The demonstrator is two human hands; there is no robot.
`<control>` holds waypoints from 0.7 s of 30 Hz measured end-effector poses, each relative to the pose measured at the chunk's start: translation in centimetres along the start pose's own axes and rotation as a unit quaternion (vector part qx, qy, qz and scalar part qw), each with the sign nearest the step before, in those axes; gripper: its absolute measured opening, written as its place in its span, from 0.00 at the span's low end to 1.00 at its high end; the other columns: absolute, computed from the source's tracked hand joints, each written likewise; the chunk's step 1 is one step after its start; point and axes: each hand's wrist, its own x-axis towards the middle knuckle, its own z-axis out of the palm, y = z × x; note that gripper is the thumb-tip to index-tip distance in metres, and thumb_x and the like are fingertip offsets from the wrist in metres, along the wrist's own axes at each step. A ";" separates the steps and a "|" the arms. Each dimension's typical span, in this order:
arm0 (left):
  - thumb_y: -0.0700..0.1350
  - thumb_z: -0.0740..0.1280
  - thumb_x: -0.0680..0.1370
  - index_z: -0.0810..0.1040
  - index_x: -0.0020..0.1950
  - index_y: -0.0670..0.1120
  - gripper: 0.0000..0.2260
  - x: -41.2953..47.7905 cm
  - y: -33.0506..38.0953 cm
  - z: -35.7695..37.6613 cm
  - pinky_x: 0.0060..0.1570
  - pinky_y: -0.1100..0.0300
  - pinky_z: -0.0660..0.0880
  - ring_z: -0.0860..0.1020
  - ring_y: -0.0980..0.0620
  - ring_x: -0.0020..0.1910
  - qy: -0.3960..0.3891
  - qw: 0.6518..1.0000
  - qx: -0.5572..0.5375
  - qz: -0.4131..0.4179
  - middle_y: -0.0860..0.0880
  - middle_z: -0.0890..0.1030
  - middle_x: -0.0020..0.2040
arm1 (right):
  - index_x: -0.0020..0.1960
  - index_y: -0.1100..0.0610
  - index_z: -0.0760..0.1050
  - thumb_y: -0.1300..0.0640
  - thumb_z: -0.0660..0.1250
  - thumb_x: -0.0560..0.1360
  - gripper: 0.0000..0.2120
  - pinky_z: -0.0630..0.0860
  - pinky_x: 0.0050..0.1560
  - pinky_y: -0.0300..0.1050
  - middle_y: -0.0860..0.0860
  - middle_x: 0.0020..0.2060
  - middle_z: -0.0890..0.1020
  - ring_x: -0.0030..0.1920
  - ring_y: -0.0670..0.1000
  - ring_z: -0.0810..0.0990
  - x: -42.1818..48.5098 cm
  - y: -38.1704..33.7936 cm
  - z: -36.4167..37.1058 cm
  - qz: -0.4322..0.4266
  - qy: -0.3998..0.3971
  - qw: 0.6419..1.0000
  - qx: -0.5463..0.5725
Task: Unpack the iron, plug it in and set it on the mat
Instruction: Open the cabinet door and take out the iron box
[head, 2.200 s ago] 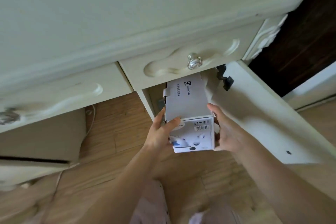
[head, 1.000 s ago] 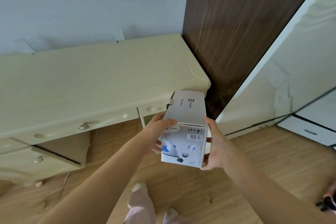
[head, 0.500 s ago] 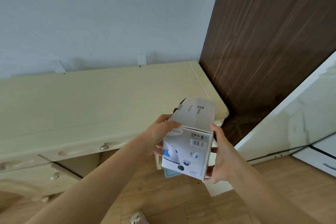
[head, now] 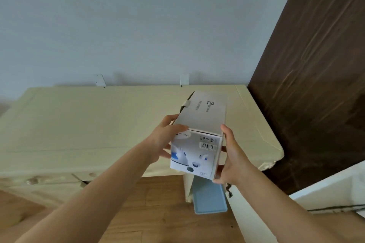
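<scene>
A long white iron box [head: 201,124] with a printed picture of an iron and a barcode on its near end hangs over the right part of the cream desk top [head: 98,122]. My left hand [head: 166,140] grips its left side, thumb on the top edge. My right hand [head: 231,156] clasps its right side and lower corner. The box is closed, with a small tab on its left edge. The iron itself, a mat and a plug are not visible.
Below the desk's right end a cabinet door [head: 254,213] stands open, with a light blue tray [head: 209,197] inside. A dark wooden panel [head: 308,85] rises at the right. Two small white brackets sit on the grey wall [head: 138,25]. Drawers with knobs [head: 31,180] lie at lower left.
The box has come out of the cabinet under the desk and risen to above the desk top, both hands still on it. The view has tilted up toward the wall.
</scene>
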 end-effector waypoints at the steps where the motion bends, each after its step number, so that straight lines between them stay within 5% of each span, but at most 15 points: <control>1: 0.46 0.63 0.76 0.69 0.63 0.59 0.16 0.2 -0.5 -0.6 0.52 0.46 0.76 0.77 0.42 0.46 0.014 1.000 -0.012 0.002 0.48 0.79 0.49 | 0.46 0.53 0.75 0.30 0.66 0.63 0.27 0.71 0.62 0.60 0.58 0.47 0.79 0.51 0.60 0.76 0.8 0.0 0.9 -0.005 -0.007 1.000 -0.012; 6: 0.45 0.64 0.76 0.67 0.64 0.59 0.19 1.3 -2.7 -3.5 0.42 0.54 0.75 0.78 0.45 0.45 0.077 0.995 -0.060 0.015 0.48 0.79 0.50 | 0.50 0.50 0.75 0.30 0.62 0.67 0.25 0.75 0.56 0.58 0.57 0.49 0.80 0.52 0.59 0.78 4.2 0.1 4.9 -0.016 -0.064 0.995 -0.069; 11: 0.44 0.65 0.76 0.67 0.65 0.60 0.20 2.7 -4.4 -7.0 0.47 0.50 0.75 0.79 0.45 0.48 0.100 0.991 -0.084 0.003 0.46 0.80 0.52 | 0.54 0.50 0.74 0.34 0.61 0.71 0.22 0.76 0.53 0.57 0.55 0.51 0.80 0.51 0.57 0.79 7.3 0.8 8.4 -0.009 -0.135 0.988 -0.078; 16: 0.41 0.67 0.74 0.65 0.66 0.60 0.25 4.3 -6.3 -10.9 0.55 0.45 0.73 0.78 0.42 0.53 0.105 0.993 -0.055 -0.021 0.43 0.81 0.53 | 0.51 0.50 0.75 0.42 0.59 0.77 0.13 0.72 0.56 0.55 0.54 0.51 0.81 0.51 0.56 0.78 10.3 1.7 11.5 -0.047 -0.118 0.977 -0.169; 21: 0.41 0.67 0.76 0.51 0.72 0.66 0.35 5.9 -7.1 -13.5 0.52 0.50 0.72 0.77 0.44 0.54 0.084 0.996 -0.013 -0.034 0.47 0.80 0.52 | 0.60 0.40 0.71 0.45 0.63 0.76 0.12 0.78 0.46 0.60 0.46 0.57 0.78 0.58 0.58 0.77 11.9 0.6 13.5 -0.071 -0.127 0.971 -0.192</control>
